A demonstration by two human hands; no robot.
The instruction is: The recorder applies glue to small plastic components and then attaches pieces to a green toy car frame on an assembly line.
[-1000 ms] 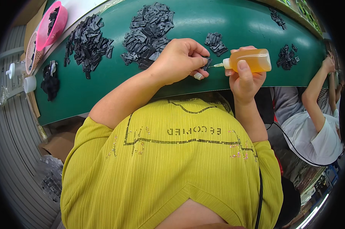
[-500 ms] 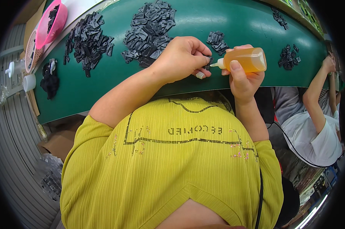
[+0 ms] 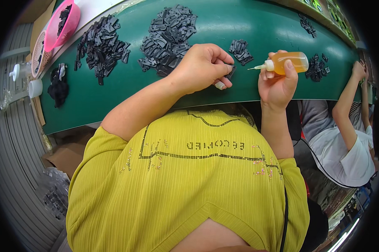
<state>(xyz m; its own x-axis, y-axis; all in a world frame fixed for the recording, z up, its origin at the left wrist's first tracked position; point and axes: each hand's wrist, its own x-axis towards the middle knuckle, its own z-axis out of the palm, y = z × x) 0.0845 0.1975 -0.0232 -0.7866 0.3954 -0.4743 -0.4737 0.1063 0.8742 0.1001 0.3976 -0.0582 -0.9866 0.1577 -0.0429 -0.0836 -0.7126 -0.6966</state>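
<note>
Left hand: your left hand rests near the front edge of the green table, fingers curled and pressed together on a small black plastic part, pinching it against the surface.
Right hand: your right hand is wrapped around a small squeeze bottle of amber liquid, thumb along its side, held just above the front edge.
Bottle: lying almost level, white nozzle pointing left toward the pinched part; the tip stands near it but apart.
Small pile: a few black parts sit just behind your left hand.
Large piles: one heap of black parts mid-table, another further toward the left end.
Right end: a little cluster of black parts beside the bottle, toward the right end of the table.
Left corner: a pink bowl holding dark parts, and a dark bundle near the left edge.
Neighbour: another person's arm reaches up to the table's right end.
</note>
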